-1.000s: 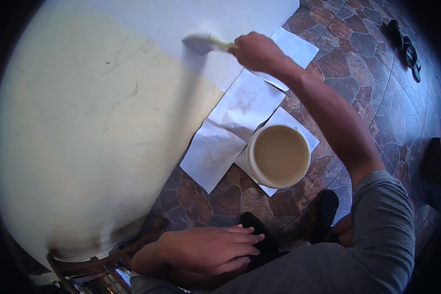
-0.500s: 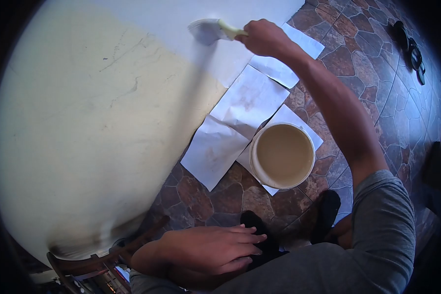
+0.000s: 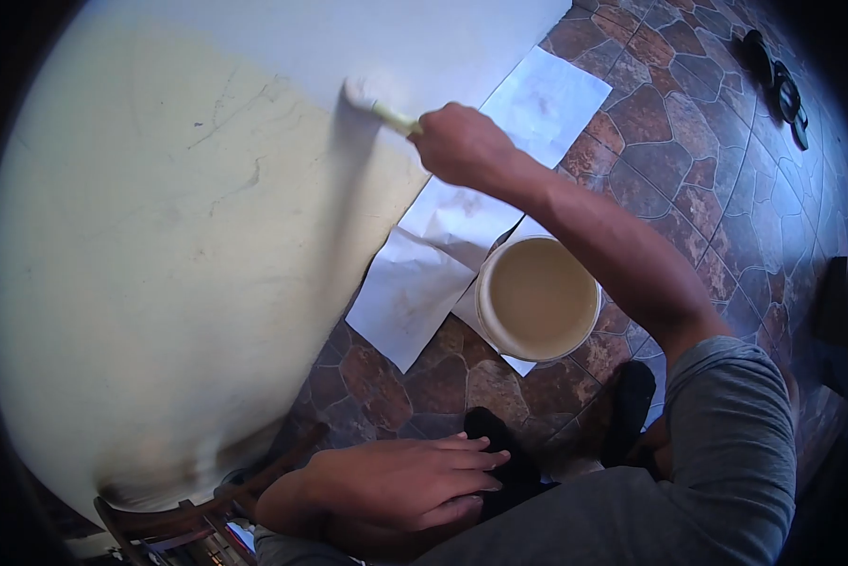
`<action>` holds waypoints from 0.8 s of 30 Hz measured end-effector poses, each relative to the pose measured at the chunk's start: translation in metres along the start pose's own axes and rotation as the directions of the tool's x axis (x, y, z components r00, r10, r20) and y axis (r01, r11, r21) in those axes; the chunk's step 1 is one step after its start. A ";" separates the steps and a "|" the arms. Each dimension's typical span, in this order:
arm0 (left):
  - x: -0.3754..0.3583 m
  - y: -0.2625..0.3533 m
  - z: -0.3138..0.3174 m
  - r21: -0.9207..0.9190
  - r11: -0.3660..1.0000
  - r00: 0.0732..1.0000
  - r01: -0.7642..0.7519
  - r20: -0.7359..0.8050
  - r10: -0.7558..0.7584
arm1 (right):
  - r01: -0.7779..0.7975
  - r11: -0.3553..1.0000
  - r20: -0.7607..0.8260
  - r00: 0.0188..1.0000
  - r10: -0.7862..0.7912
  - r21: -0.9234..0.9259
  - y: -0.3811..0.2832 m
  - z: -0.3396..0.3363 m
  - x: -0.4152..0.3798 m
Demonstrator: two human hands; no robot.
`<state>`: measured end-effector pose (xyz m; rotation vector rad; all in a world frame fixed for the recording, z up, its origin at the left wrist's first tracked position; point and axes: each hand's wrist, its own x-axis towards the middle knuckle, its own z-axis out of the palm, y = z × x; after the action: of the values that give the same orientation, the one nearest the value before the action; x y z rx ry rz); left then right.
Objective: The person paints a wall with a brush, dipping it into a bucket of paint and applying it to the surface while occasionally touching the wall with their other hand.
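My right hand (image 3: 466, 143) is closed round the pale green handle of a paintbrush (image 3: 398, 119). The brush's bristles touch the wall (image 3: 198, 245), near the border between its whitish upper area and its yellowish, scuffed part. Near my lap, my left hand (image 3: 415, 481) rests with its fingers stretched out and holds nothing. A white bucket (image 3: 488, 316) of beige liquid stands on the floor below my right forearm. White paper sheets (image 3: 410, 297) lie along the foot of the wall and partly under the bucket.
Brown and grey stone-patterned tiles (image 3: 646, 156) cover the floor. A pair of dark sandals (image 3: 784, 90) lies at the upper right. My feet in dark socks (image 3: 629, 401) are close to the bucket. Dark wooden furniture (image 3: 188, 514) stands at the lower left.
My right hand has moved down and to the left with the paintbrush, whose bristles now sit lower on the wall. My left hand and the bucket stay nearly in place.
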<state>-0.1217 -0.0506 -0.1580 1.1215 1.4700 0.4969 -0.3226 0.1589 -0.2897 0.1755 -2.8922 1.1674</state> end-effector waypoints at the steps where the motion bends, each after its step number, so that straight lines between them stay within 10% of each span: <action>1: 0.000 0.001 -0.002 0.006 1.000 1.000 0.002 0.003 -0.002 | 0.018 1.000 0.053 0.998 -0.017 -0.009 -0.008 -0.004 -0.008; 5: 0.001 -0.002 -0.001 0.011 1.000 1.000 -0.015 -0.015 0.015 | 0.130 0.983 0.049 0.991 -0.125 -0.126 -0.001 -0.010 -0.001; 16: -0.010 -0.006 0.010 -0.009 1.000 0.999 0.007 -0.050 -0.008 | -0.352 0.934 -0.492 0.823 0.282 -0.054 0.118 -0.064 0.066; 24: -0.003 -0.011 0.008 0.014 0.999 0.999 -0.031 -0.016 0.031 | -0.067 0.998 0.042 0.997 0.067 -0.020 0.022 -0.002 0.000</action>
<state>-0.1187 -0.0603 -0.1672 1.1553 1.4737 0.5192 -0.3250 0.1760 -0.3028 0.1049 -2.9667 1.1599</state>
